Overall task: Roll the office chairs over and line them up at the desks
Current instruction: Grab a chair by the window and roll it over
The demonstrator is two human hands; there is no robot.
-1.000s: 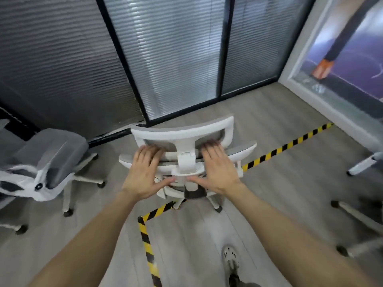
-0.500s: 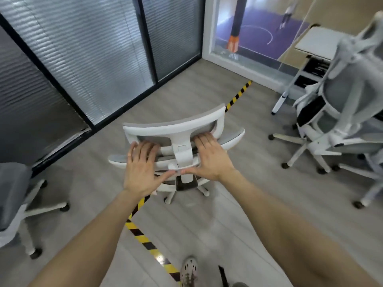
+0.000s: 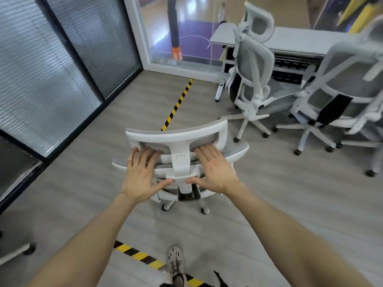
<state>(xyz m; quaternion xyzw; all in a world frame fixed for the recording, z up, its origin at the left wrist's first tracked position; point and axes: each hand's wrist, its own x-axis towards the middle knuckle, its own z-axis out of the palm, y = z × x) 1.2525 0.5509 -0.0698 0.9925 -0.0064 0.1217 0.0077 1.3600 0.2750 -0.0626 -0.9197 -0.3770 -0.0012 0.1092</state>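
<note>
Grey wood-look plank floor [image 3: 269, 204] throughout. Room closed on the left by black-framed glass partitions [image 3: 41, 79] with shut slat blinds. At the far end, a white-framed window [image 3: 186, 38] looks onto a purple court with white lines. White surface [image 3: 300, 40] sits far right against that window wall, dark trays slung beneath it. Two grey-mesh, white-framed office chairs stand by it. Left chair [image 3: 252, 65] is seen from side and rear, its tall headrest up. Right chair [image 3: 342, 90] is just beside it, blurred, with a black lumbar panel showing. Centre chair [image 3: 176, 137], same grey mesh and white frame, stands mid-floor, well apart from the surface, viewed from behind and above, casters on the floor. Yellow-black hazard tape [image 3: 176, 104] shows beyond it, running toward the window; a second strip [image 3: 141, 255] crosses near the person's feet. Left grip [image 3: 141, 172] and right grip [image 3: 215, 170], bare hands, are both released flat with fingers straight. The palms press the backrest top on either side of the white headrest post, fingertips reach under the headrest, and thumbs touch the post bracket. One pale laced shoe [image 3: 176, 259] at the bottom edge.
</note>
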